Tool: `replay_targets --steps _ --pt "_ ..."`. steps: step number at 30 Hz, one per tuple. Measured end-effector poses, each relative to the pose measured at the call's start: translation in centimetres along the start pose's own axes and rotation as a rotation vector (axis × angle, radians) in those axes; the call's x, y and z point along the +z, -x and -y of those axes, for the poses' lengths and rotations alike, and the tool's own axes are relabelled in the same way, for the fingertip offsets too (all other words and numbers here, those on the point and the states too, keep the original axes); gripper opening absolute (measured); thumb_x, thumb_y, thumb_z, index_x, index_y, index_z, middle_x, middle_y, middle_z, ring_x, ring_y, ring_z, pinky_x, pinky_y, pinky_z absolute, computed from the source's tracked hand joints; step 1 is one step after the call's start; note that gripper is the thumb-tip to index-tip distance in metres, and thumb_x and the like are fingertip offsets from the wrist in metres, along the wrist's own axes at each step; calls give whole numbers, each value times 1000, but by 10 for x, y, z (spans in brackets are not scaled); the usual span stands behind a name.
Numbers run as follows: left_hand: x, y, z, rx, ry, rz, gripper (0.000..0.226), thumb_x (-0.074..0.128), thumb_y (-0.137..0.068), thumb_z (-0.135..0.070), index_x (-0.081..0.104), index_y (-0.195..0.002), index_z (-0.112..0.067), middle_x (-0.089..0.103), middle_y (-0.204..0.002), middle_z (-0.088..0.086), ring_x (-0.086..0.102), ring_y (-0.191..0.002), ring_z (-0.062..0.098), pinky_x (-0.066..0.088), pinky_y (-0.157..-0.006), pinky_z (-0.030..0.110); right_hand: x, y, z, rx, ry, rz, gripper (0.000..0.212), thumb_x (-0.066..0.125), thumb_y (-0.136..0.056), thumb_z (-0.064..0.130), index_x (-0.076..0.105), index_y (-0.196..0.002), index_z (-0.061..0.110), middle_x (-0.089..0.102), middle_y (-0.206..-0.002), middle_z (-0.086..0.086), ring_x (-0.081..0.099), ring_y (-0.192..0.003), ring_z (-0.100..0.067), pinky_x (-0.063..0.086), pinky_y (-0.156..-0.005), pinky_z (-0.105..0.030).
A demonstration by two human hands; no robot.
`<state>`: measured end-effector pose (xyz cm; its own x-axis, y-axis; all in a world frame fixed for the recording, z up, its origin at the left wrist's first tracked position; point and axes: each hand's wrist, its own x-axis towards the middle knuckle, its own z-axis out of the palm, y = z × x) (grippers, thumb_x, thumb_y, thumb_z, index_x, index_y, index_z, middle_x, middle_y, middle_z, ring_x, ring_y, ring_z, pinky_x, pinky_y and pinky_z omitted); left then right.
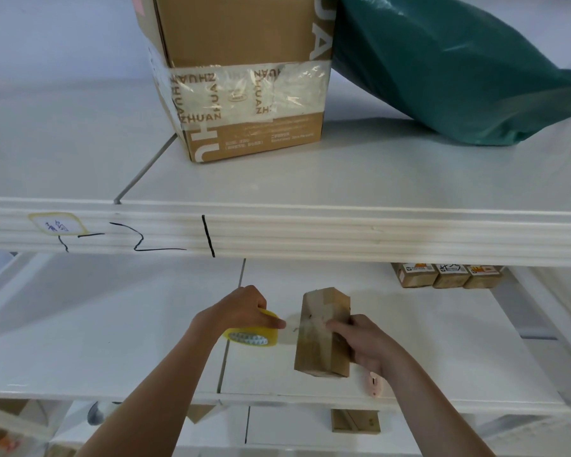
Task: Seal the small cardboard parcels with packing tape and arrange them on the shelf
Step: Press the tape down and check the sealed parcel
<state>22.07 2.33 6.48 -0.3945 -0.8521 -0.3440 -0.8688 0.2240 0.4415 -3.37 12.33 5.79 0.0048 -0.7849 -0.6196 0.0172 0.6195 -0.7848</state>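
Two hands tape a small brown cardboard parcel (322, 334) on the white shelf (442, 351), left hand (241, 311) gripping the yellow-cored tape roll (254, 334), right hand (360, 341) clasping the parcel; next, likely, cutting the strip.
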Motion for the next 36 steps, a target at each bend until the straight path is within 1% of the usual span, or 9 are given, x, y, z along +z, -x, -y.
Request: replay_targets --steps 4,8,12,15,20,22,25,30,36 --pt "1 2 1 -27 16 -6 55 76 -68 -73 65 -66 -19 60 -67 -2 58 -64 13 42 -60 24 3 0 4 -12 -14 24 44 76 -89 20 61 -125 2 74 -114 -13 73 -105 -26 60 -91 -43" --pt "5 2 3 -36 29 -8 62 74 -68 -74 73 -81 -13 70 -79 3 66 -73 15 47 -65 25 2 -1 1 -21 -77 37 46 76 -88 17 59 -128 1 73 -118 -14 73 -106 -27 62 -85 -41" --pt "8 4 2 -29 53 -6 62 74 -71 -73 73 -81 -11 65 -74 0 63 -68 13 44 -62 20 4 5 3 -43 -115 92 36 71 -92 14 62 -125 2 75 -114 -14 73 -106 -27 61 -86 -40" --pt "8 5 0 -27 55 -5 55 74 -73 -70 68 -75 -16 61 -70 -4 59 -65 10 41 -60 18 5 10 4 -65 -139 128 31 68 -95 14 63 -123 3 75 -114 -13 73 -107 -27 60 -90 -41" --pt "7 3 -2 -6 91 3 51 74 -74 -70 64 -69 -20 60 -69 -4 58 -65 10 42 -61 20 5 11 5 -74 -192 145 35 67 -95 13 61 -127 2 74 -118 -15 71 -110 -29 58 -92 -43" --pt "8 3 -1 -5 114 8 54 74 -73 -71 68 -74 -17 61 -71 -3 58 -66 11 43 -62 21 5 13 5 -82 -206 157 34 67 -95 12 61 -127 2 74 -118 -14 71 -110 -28 59 -89 -41" --pt "9 4 -1 -6 145 30 57 75 -72 -71 71 -79 -14 64 -74 -3 61 -69 11 46 -65 24 5 16 6 -86 -231 184 34 65 -96 11 61 -128 2 73 -120 -15 70 -113 -29 57 -93 -43" --pt "13 7 -3 -1 242 78 42 79 -74 -62 64 -65 -24 61 -70 -6 59 -68 11 44 -65 24 6 18 4 -65 -283 234 36 62 -94 12 64 -128 2 71 -124 -17 68 -117 -31 57 -95 -43" --pt "21 8 0 6 274 91 38 80 -75 -59 66 -67 -24 64 -74 -5 63 -72 12 47 -67 24 3 17 2 -102 -313 269 42 68 -90 13 64 -130 -1 67 -129 -20 64 -122 -34 49 -107 -47"
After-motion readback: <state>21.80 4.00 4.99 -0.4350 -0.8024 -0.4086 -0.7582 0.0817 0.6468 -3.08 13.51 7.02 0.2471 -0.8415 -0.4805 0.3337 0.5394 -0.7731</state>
